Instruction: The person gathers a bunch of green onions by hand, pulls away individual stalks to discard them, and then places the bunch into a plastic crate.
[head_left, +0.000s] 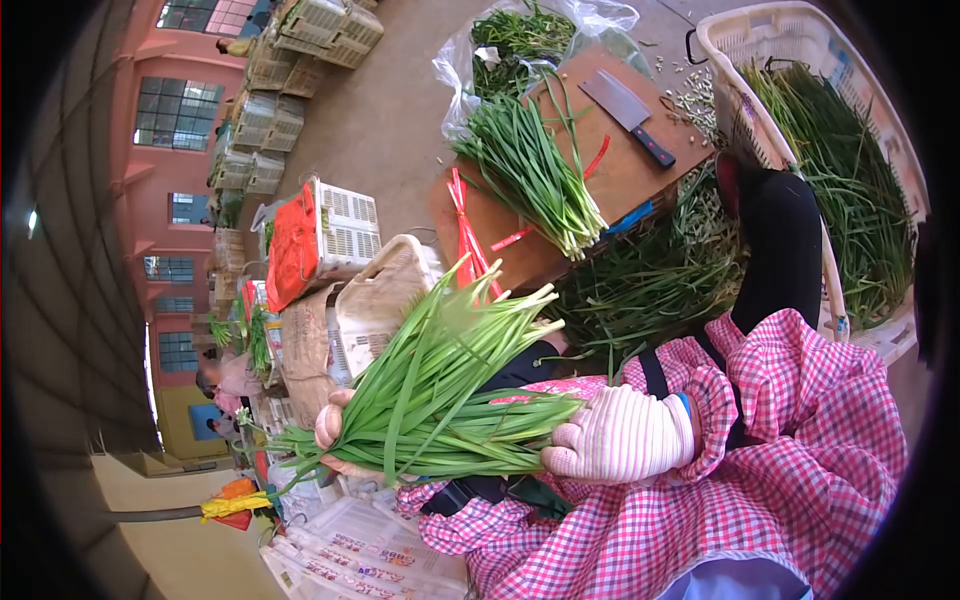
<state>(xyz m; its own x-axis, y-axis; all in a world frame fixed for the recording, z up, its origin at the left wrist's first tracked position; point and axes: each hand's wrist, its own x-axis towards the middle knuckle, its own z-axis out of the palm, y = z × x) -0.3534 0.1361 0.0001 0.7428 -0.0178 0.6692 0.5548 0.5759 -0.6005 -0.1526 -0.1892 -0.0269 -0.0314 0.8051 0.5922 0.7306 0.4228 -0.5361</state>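
A loose bunch of garlic chives (440,390), long flat green leaves with pale stem ends, lies across in front of my lap. My left hand (335,430) is wrapped round the leafy end; much of it is hidden under the leaves. My right hand (620,435), in a white striped glove, is closed on stem ends at the other side. A second bunch of chives (530,170) rests on a brown board (560,275), beside a cleaver (628,115) with a black handle. Red ties (468,225) lie on the board's near left part.
A white crate (800,150) full of long greens stands at my right. Loose leaves (650,285) heap below the board, and a clear bag (460,80) of trimmings lies behind it. Crates (350,225) stand left. A person (235,375) is farther off.
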